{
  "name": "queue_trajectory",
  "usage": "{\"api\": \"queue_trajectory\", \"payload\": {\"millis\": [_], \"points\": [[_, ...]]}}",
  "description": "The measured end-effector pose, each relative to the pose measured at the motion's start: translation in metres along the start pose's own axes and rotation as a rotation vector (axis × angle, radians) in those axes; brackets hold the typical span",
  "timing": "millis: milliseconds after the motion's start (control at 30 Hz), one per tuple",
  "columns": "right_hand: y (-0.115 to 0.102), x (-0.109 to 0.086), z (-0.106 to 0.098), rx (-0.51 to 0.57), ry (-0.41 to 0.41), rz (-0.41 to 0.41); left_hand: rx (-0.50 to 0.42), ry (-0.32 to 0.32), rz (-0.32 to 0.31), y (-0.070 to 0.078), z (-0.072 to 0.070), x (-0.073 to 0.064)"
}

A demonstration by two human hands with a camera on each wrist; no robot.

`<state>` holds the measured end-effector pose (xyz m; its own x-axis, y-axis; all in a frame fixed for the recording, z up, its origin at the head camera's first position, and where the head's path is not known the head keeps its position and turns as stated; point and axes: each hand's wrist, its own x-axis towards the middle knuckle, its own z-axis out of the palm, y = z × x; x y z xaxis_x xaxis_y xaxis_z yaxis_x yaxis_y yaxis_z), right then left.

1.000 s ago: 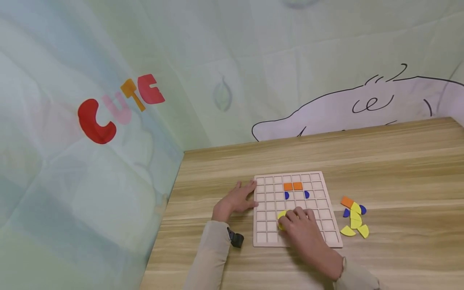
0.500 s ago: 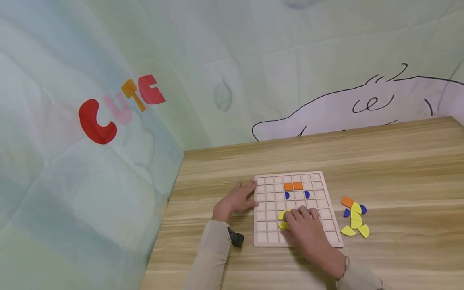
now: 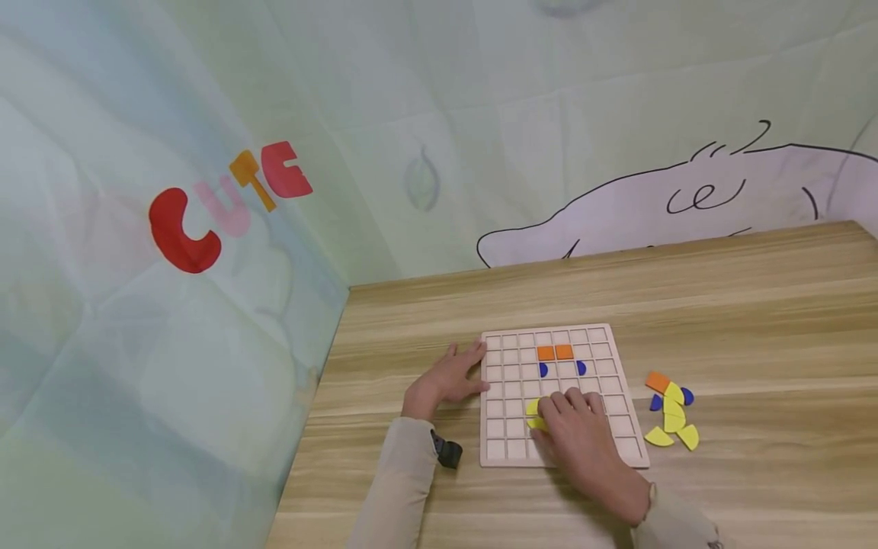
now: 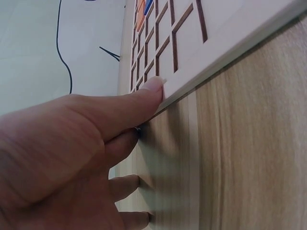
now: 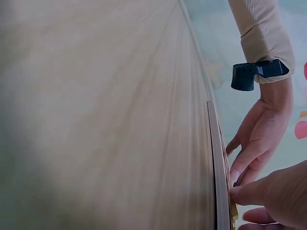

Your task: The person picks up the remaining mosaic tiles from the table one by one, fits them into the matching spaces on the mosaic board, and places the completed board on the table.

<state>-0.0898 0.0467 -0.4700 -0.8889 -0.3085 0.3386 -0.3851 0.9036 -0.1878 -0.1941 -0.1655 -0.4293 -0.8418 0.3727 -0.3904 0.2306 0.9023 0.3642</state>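
Note:
A pale wooden grid board [image 3: 495,390] lies on the table. My left hand [image 3: 449,377] rests at its left edge; in the left wrist view the thumb [image 4: 152,86] presses the board's rim and the other fingers spread beside it. Over the lower middle cells my right hand [image 3: 579,435] has curled fingers and thumb at a yellow piece [image 3: 536,423], partly hidden by them. Another yellow piece [image 3: 532,406] shows just above it. Two orange squares [image 3: 555,352] and two blue half-round pieces [image 3: 543,370] sit in upper cells.
Right of the board lies a loose group of yellow quarter-circle pieces [image 3: 674,415], blue pieces [image 3: 688,396] and an orange piece [image 3: 657,381]. Printed cloth walls [image 3: 411,152] stand behind and left of the wooden table [image 3: 775,343].
The right hand has shifted slightly right, and more of the yellow pieces shows. The lower yellow piece has moved a little up the board since half a second ago. The left hand stays put.

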Motion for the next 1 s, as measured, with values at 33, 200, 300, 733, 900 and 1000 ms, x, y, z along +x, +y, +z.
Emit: {"api": "queue_trajectory", "payload": {"millis": [33, 200, 300, 733, 900, 1000], "points": [[-0.0001, 0.0005, 0.0001, -0.005, 0.000, 0.001, 0.000, 0.000, 0.001, -0.0001, 0.0001, 0.0003], [0.0002, 0.0016, 0.0002, -0.019, 0.006, 0.006, 0.002, -0.001, 0.002, -0.0007, 0.0000, 0.0007], [0.0003, 0.0019, -0.0001, -0.026, 0.010, 0.002, 0.000, -0.003, 0.001, -0.0010, 0.0001, 0.0003], [-0.0005, 0.0015, -0.0010, -0.030, 0.025, -0.042, -0.010, -0.009, 0.016, -0.0001, -0.0019, -0.0016], [-0.0002, 0.0013, -0.0011, -0.024, 0.044, -0.068, -0.015, -0.005, 0.009, 0.0000, -0.0024, -0.0020], [-0.0001, 0.0015, -0.0012, -0.038, 0.044, -0.059, -0.018, -0.004, 0.005, 0.0003, -0.0025, -0.0020]]}}
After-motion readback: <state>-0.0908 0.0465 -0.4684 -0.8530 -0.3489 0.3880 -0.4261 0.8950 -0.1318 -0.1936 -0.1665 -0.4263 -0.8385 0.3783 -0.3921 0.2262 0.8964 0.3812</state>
